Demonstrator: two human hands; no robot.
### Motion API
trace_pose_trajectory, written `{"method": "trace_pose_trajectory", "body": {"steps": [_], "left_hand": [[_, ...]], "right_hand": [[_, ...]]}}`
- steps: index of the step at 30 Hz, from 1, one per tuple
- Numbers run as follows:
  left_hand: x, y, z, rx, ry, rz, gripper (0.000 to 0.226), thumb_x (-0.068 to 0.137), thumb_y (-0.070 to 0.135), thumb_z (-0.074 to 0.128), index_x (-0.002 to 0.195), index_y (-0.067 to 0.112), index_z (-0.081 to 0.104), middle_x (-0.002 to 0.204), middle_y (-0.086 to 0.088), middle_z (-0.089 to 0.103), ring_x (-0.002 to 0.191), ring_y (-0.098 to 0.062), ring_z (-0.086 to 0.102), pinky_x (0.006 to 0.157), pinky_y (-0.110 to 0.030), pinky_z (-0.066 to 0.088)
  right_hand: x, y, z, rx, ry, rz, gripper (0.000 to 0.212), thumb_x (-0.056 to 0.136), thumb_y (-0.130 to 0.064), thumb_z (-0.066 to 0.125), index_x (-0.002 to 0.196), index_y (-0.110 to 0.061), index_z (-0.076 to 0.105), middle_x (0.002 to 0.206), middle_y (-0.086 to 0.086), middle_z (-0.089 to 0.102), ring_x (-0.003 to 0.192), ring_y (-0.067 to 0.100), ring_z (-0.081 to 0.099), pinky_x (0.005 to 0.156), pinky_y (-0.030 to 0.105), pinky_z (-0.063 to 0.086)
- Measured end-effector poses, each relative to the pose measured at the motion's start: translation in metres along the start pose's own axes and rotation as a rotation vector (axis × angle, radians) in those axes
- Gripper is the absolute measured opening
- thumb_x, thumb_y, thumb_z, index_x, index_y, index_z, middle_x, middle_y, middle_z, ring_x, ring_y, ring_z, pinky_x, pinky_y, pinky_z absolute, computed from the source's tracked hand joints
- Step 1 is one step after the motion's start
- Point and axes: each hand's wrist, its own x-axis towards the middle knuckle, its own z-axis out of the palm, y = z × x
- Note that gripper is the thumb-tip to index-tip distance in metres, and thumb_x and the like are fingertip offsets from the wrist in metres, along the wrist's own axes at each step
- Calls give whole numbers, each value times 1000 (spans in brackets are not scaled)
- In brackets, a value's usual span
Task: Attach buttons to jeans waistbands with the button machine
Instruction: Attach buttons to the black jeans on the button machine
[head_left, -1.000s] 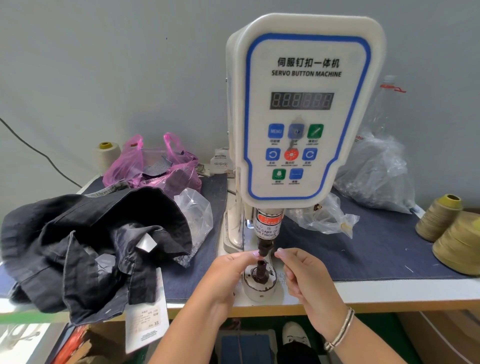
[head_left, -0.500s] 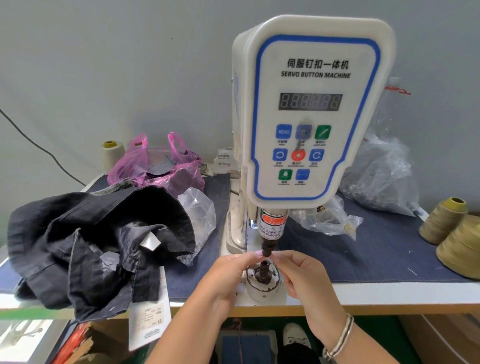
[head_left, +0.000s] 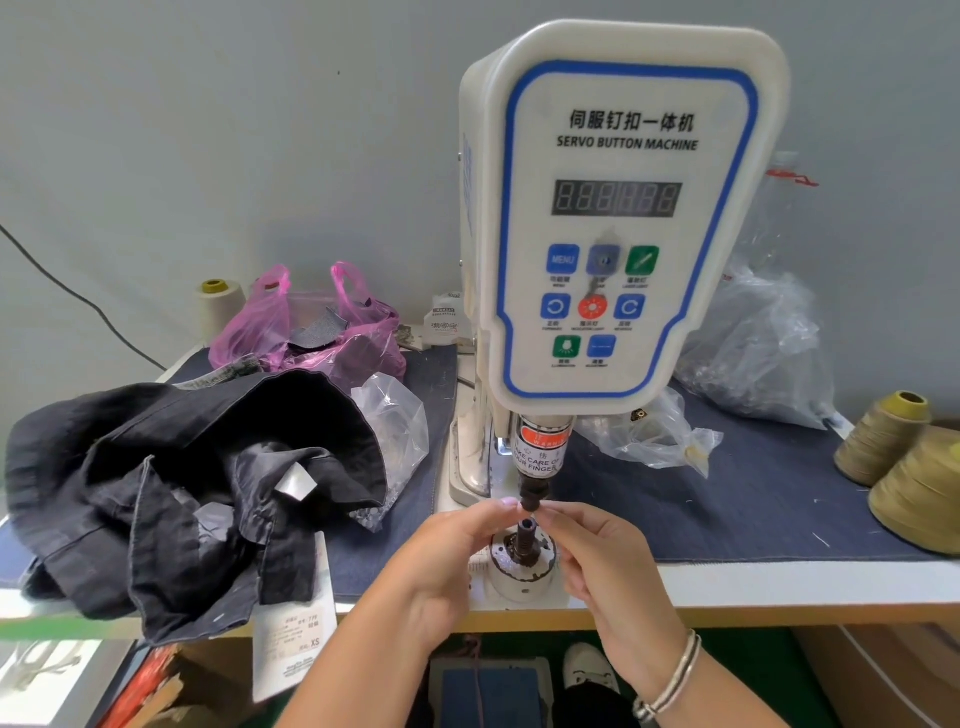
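Jeans (head_left: 171, 488) heaped dark at left on table (head_left: 779, 582), paper tag hung over near edge. Left hand (head_left: 447, 566) and right hand (head_left: 608, 566) raised, fingertips pinched together at punch tip of button machine (head_left: 618, 223); pinched item too small to identify. Thread cones (head_left: 904, 467) at far right.
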Motion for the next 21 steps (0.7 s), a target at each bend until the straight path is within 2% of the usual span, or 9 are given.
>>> {"method": "trace_pose_trajectory", "body": {"steps": [4, 8, 12, 15, 18, 21], "left_hand": [[0, 3, -1, 13, 4, -14, 16, 83, 31, 68, 74, 28, 81, 91, 13, 76, 104, -4, 54, 105, -41, 18], [0, 5, -1, 28, 7, -17, 16, 83, 30, 68, 73, 29, 80, 94, 12, 74, 104, -4, 51, 111, -45, 15], [0, 2, 0, 35, 40, 30, 15, 81, 30, 70, 84, 20, 80, 116, 5, 66, 122, -15, 46, 100, -36, 20], [-3, 1, 2, 23, 39, 35, 18, 80, 30, 71, 90, 18, 79, 122, 2, 64, 125, -17, 45, 99, -37, 19], [-7, 5, 2, 38, 34, 9, 23, 80, 31, 71, 96, 16, 77, 126, 0, 62, 129, -19, 42, 107, -42, 17], [-8, 10, 1, 45, 5, -43, 17, 87, 29, 65, 96, 18, 74, 128, 1, 62, 134, -22, 35, 115, -50, 8]], "right_hand": [[1, -1, -2, 41, -20, 36, 10, 86, -16, 68, 90, -16, 76, 49, 0, 48, 37, 6, 34, 36, 16, 29], [2, -2, -3, 64, -60, 51, 12, 87, -16, 66, 94, -15, 76, 51, 0, 45, 38, 8, 32, 36, 17, 26], [1, -4, 0, 61, -112, 62, 17, 91, -15, 61, 104, -13, 71, 52, -2, 44, 39, 8, 30, 37, 19, 23], [0, -5, 0, 68, -117, 71, 18, 93, -12, 59, 108, -11, 69, 50, -3, 46, 36, 7, 34, 35, 18, 25], [-1, -5, 1, 82, -115, 79, 18, 93, -11, 60, 109, -11, 68, 49, -4, 49, 35, 6, 36, 33, 17, 28], [-3, -4, 0, 104, -121, 89, 19, 92, -14, 60, 109, -12, 69, 51, -4, 49, 37, 6, 36, 34, 16, 28]]}}
